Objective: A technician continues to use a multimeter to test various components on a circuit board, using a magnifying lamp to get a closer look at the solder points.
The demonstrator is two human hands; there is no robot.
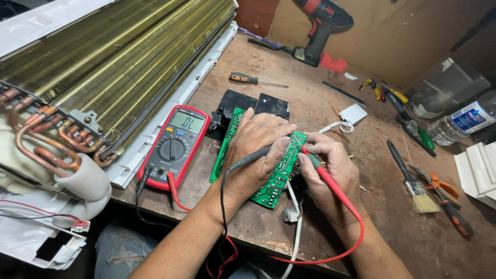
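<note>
A green circuit board (226,142) lies solder side up on the brown workbench. My left hand (256,150) rests on the board and pinches a black test probe (249,158) against it. My right hand (330,168) holds a red test probe (333,188), its tip touching the board near the right edge. Both probe leads run down over the bench edge to a red multimeter (173,144) lying left of the board, its display lit.
An air conditioner coil with gold fins (113,57) and copper pipes (36,134) fills the left. A cordless drill (320,28), screwdriver (253,80), paintbrush (411,181), pliers (444,199), white adapter (354,113) and plastic bottle (462,121) lie around.
</note>
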